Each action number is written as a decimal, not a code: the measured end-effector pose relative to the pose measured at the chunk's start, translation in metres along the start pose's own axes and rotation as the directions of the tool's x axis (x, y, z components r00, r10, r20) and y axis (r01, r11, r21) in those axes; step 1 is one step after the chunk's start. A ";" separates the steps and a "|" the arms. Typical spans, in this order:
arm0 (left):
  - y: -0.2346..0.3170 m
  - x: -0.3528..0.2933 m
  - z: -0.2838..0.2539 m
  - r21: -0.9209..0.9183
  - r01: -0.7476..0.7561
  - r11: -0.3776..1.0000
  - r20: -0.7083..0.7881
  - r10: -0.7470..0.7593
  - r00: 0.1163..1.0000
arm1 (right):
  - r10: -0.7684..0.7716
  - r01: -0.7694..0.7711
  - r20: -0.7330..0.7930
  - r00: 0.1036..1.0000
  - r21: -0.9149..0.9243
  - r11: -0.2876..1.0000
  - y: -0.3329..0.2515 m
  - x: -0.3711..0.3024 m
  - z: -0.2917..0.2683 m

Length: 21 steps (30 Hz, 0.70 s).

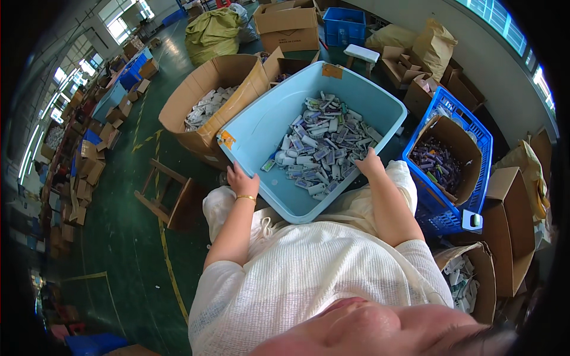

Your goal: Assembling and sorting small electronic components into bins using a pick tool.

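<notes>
- White knit top nearest the camera, both forearms reaching forward.
- Left hand [242,180] grips the near rim of a pale blue tub [261,121], fingers curled.
- Right hand [370,162] rests inside, its grip spread over small tubes [323,145].
- Cardboard box [205,98] stands behind; blue crate [478,139] to the right.

Both bare forearms stretch forward and slightly apart from short white knitted sleeves. The left hand [242,180] is curled with knuckles up, fingers bent over and gripping, a thin gold bangle sitting at its wrist. The right hand [370,163] lies further forward, palm down, fingers hooked downward, the elbow bent beside the body.
</notes>
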State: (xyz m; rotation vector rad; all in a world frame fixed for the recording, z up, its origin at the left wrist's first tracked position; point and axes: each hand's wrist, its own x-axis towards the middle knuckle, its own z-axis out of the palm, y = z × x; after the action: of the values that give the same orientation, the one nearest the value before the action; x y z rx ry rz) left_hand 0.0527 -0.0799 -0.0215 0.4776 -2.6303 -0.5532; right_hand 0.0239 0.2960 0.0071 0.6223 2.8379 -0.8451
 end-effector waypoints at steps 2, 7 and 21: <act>-0.008 0.000 0.012 -0.173 0.210 0.962 0.085 -0.198 0.976 | -0.007 0.007 -0.011 1.000 0.003 1.000 -0.001 -0.002 0.000; -0.022 -0.009 0.046 -0.496 0.511 0.702 0.388 -0.347 0.854 | -0.021 0.020 -0.038 0.999 -0.018 1.000 0.007 0.002 0.003; -0.030 -0.011 0.049 -0.601 0.491 0.631 0.357 -0.337 0.871 | -0.076 0.075 -0.038 0.996 -0.023 0.997 0.016 0.023 0.006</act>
State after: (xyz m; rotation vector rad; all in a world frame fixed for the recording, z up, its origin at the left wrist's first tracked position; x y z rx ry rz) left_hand 0.0472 -0.0863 -0.0797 0.8161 -2.2362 -1.7293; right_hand 0.0093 0.3135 -0.0111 0.5380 2.9185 -0.8217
